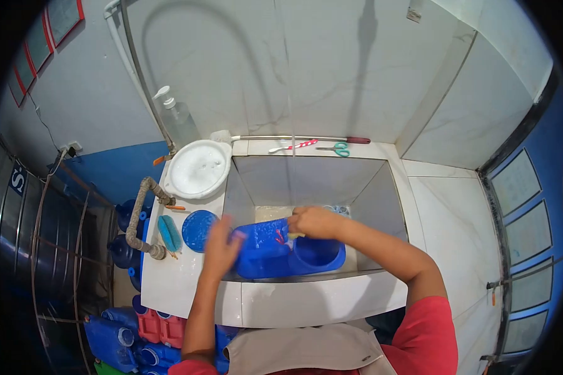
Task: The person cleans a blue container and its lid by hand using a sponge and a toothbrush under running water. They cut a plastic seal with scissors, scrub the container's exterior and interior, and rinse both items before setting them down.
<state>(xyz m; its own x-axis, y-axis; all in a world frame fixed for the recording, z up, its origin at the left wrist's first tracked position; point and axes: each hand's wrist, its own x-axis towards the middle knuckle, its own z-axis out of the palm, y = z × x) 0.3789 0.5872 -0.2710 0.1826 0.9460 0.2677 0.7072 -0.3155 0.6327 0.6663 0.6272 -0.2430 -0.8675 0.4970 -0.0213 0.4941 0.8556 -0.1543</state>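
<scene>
One blue container (266, 253) is being held on its side low in the tiled sink (306, 178), with its round open end facing right. Two hands are being used on it. The left hand (222, 247) is being pressed flat against the container's left end. Its fingers are being spread and its grip is being left open, with nothing clasped. Its forearm is being raised from the lower edge of the view across the front rim of the desk (181, 284). The right hand (316, 222) is being rested on top of the container, with the wrist bent down and the arm being reached in from the right. Its grip is being closed over one small yellowish piece (296, 235); what that piece is cannot be told.

On the desk to the left, one white bowl (197, 169), one clear pump bottle (178, 119), one round blue lid (199, 228) and one blue brush (169, 232) are being kept. Along the back ledge, one red-and-white toothbrush (294, 147), one pair of green-handled scissors (338, 149) and one long rod (300, 139) are being kept. Several blue jugs (116, 337) are being stored under the desk.
</scene>
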